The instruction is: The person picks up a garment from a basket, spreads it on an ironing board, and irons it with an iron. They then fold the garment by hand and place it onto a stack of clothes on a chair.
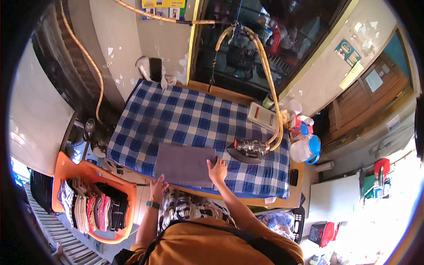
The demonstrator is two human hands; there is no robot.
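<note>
A folded purple-grey cloth (185, 164) lies flat on the blue-and-white checked cover (176, 108) of the table, close to its front edge. My right hand (217, 171) rests at the cloth's right edge, fingers apart, with the thumb over the fabric. At the lower left corner of the cloth is my left hand (158, 187), its fingers stretched out at the table's edge; a dark band circles that wrist. To the right of my right hand an iron (247, 152) sits on the checked cover, its wrapped cord rising toward the window.
A white-grey box (262, 115) stands at the table's back right. Beyond the right end is a tub with a blue lid (307, 150). An orange chair (95, 164) on the left carries rows of folded clothes. A black basket (299, 225) with cloth stands below right.
</note>
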